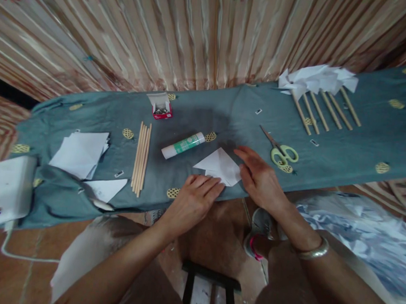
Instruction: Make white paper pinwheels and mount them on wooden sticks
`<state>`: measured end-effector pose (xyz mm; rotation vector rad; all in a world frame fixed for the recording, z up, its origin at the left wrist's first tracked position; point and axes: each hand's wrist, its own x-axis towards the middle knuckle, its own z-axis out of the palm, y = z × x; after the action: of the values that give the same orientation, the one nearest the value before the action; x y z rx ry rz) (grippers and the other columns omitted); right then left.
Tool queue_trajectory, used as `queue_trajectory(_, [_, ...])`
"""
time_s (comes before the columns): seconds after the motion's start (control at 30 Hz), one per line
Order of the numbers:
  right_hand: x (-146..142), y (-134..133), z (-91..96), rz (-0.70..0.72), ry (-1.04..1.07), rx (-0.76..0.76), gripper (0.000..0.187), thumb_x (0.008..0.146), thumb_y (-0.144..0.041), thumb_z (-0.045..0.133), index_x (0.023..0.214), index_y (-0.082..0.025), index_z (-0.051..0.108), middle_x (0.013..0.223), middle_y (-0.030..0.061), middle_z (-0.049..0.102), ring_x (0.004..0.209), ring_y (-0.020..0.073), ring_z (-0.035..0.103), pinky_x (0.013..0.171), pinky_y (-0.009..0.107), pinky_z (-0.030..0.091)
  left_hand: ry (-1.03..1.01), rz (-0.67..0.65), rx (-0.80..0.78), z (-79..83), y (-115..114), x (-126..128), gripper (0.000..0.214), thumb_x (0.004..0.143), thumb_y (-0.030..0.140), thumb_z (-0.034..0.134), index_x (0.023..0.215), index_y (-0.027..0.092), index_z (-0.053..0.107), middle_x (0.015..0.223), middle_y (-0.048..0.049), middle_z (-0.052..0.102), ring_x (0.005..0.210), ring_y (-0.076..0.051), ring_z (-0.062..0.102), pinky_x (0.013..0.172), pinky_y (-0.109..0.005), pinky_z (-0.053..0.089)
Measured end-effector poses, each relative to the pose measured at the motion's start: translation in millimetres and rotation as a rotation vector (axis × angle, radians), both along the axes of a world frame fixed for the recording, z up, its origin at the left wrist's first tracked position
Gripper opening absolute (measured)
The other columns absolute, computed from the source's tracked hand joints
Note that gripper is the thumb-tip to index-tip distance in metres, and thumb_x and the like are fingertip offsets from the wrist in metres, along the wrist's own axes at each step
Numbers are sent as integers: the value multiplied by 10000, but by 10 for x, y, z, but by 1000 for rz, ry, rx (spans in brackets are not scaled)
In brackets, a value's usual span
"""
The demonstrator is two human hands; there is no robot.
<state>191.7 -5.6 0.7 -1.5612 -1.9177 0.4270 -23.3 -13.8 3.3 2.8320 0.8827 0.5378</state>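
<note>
A folded white sheet of paper [219, 164] lies on the cloth-covered table in front of me. My left hand [196, 197] lies flat over its near left edge, fingers stretched out on the paper. At the paper's right side is my right hand [261, 178], its fingers apart and nothing held in them. Just beyond the paper lies a white and green glue stick [183, 145] with its cap on. Scissors with green handles [281, 152] rest to the right of my right hand.
Several wooden sticks [141, 159] lie left of the glue. Behind them stands a red box of small metal pieces [162, 108]. Paper squares [82, 154] and a white power bank [10, 190] are far left. Paper pinwheels on sticks [320, 81] lie back right.
</note>
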Motion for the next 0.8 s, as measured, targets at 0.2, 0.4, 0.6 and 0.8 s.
queue_trajectory(0.2, [-33, -77, 18, 13, -32, 13, 378, 914, -193, 406, 1258, -159, 559, 1334, 154, 583, 1266, 259, 532, 1066, 482, 426, -53, 14, 24, 45, 46, -91, 207, 929, 115, 490, 1085, 124, 625, 1179, -98, 678, 964, -192, 602, 847, -359, 436])
queue_trajectory(0.4, [-54, -169, 59, -7, 17, 14, 329, 908, -217, 428, 1174, -175, 618, 1234, 138, 655, 1168, 258, 611, 1001, 452, 484, -71, 60, 63, 101, 116, -140, 162, 931, 155, 511, 955, 145, 671, 1098, -88, 706, 893, -193, 607, 724, -336, 467])
queue_trajectory(0.6, [-62, -235, 164, -40, 137, -146, 286, 876, -213, 486, 1106, -179, 652, 853, 62, 749, 752, 203, 710, 749, 348, 571, -144, 151, 57, -20, 300, -332, 175, 911, 123, 516, 956, 135, 684, 1049, -100, 711, 896, -188, 660, 779, -341, 557])
queue_trajectory(0.8, [-50, -213, 120, 123, -7, 22, 400, 839, -128, 472, 1214, -176, 602, 1309, 142, 599, 1213, 279, 557, 991, 502, 479, -242, 216, -63, -17, 338, -395, 320, 883, 64, 451, 1143, 152, 617, 1170, -112, 648, 1078, -197, 617, 919, -387, 543])
